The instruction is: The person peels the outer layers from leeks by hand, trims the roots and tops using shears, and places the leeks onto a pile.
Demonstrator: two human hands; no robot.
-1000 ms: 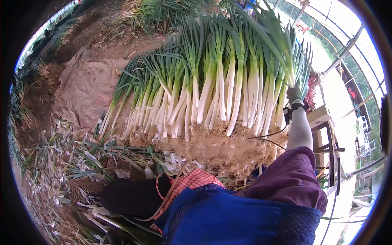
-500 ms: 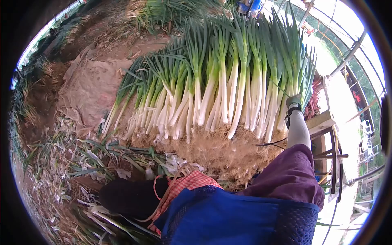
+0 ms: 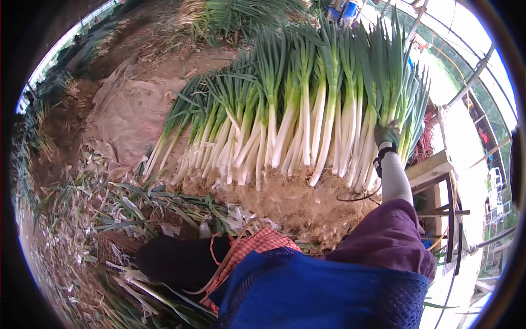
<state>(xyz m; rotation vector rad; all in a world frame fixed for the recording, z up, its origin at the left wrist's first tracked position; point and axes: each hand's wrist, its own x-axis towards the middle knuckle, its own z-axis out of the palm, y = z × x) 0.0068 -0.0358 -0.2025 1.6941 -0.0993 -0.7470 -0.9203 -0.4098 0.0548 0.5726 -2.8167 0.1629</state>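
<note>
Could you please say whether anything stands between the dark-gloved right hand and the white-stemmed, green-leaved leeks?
Nothing visible does: the right hand appears to rest directly against the leeks at the right.

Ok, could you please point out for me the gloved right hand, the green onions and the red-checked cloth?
Gloved right hand (image 3: 387,135): head view, on the back of the hand.
Green onions (image 3: 306,123): head view, on a white stalk near the middle.
Red-checked cloth (image 3: 257,246): head view, on its checked surface.

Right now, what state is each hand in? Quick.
Left hand: not in view.
Dark-gloved right hand: at the long green-and-white leafy stalks; whether open or closed cannot be told.
</note>
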